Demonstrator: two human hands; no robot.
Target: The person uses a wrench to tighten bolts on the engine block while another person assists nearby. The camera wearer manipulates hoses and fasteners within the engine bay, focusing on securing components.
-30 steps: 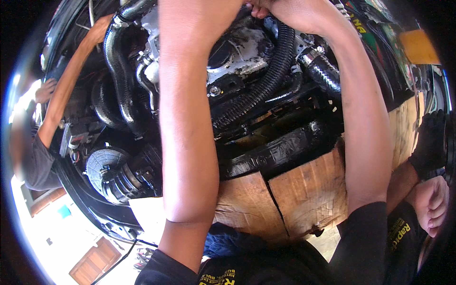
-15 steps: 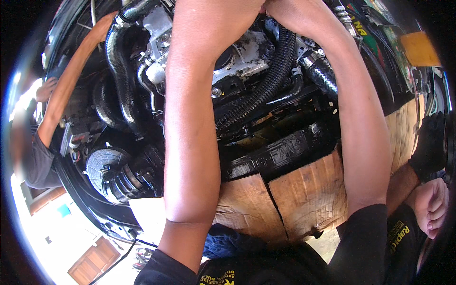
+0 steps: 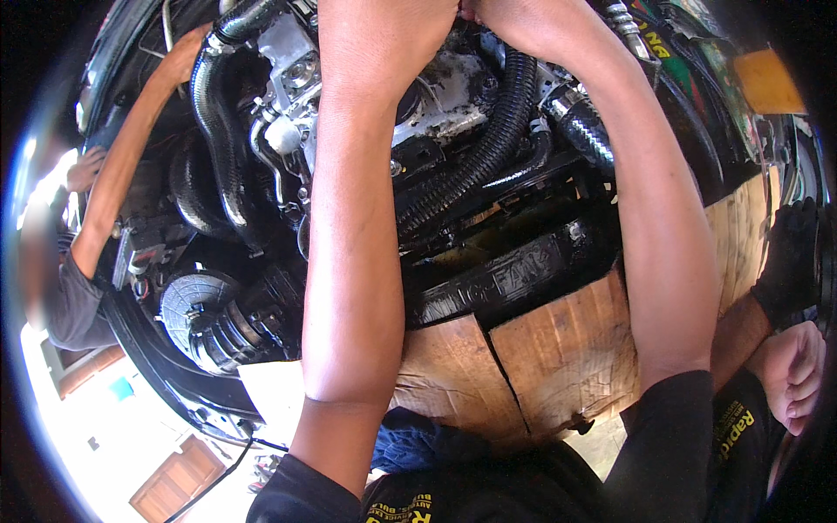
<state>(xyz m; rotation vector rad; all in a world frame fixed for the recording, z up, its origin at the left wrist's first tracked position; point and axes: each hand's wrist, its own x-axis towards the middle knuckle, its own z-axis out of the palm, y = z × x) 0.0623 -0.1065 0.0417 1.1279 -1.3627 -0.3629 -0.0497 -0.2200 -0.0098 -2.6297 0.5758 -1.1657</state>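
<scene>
Both my arms stretch forward over an engine bay, and their ends are cut by the top edge. My left hand [image 3: 392, 30] shows only its back and wrist, above a greasy metal engine part [image 3: 449, 100]. Close beside it, my right hand [image 3: 514, 22] bends inward, so the two nearly meet. Fingers of both hands lie out of sight, and whatever they touch is hidden. A ribbed black hose [image 3: 488, 152] runs below and between my forearms. Right of it sits a metallic, shiny-wrapped pipe [image 3: 584, 131].
Cardboard sheets [image 3: 567, 349] cover the front edge below a black cooling-fan shroud [image 3: 514, 279]. A round air-filter housing [image 3: 196, 305] and thick black hoses [image 3: 218, 148] stand at left. One person's arm [image 3: 131, 157] reaches in there; at right are another person's hand [image 3: 789, 375] and a black-gloved hand [image 3: 789, 253].
My hands and wrists have shifted slightly left along the top edge. The people at either side have barely moved.
</scene>
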